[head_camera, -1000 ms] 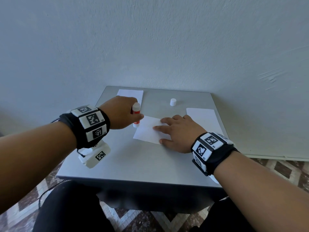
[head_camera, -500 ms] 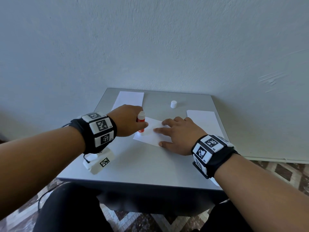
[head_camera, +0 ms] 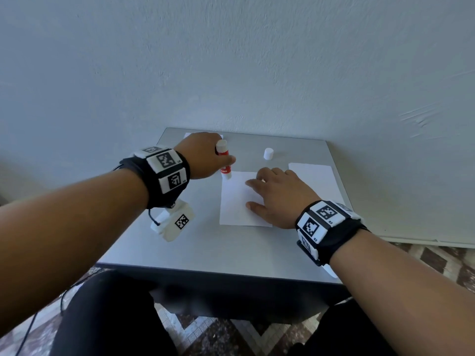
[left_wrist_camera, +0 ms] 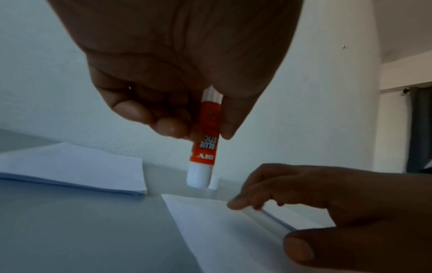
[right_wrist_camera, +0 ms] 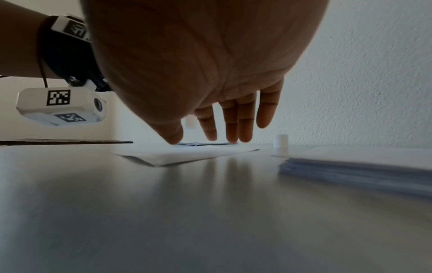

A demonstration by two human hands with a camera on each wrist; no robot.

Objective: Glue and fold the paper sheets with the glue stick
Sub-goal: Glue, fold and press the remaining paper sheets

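My left hand [head_camera: 218, 160] pinches an uncapped red and white glue stick [head_camera: 224, 163], held upright with its tip down at the far left corner of a white paper sheet [head_camera: 236, 204]. I cannot tell whether the tip touches the paper. In the left wrist view the glue stick [left_wrist_camera: 204, 140] sits between thumb and fingers above the sheet [left_wrist_camera: 222, 230]. My right hand [head_camera: 257, 194] lies flat on the sheet's right half with straight fingers [right_wrist_camera: 231, 125] pressing it to the table [head_camera: 205, 247].
The white glue cap [head_camera: 268, 153] stands upright behind the sheet. A stack of paper [head_camera: 316, 181] lies at the right edge. Another stack [left_wrist_camera: 70, 166] lies at the far left, mostly hidden behind my left hand. A wall rises right behind the table.
The sheet has turned from a slant to lie square to the table under my right hand. My left hand has carried the glue stick farther away, to the sheet's far left corner.
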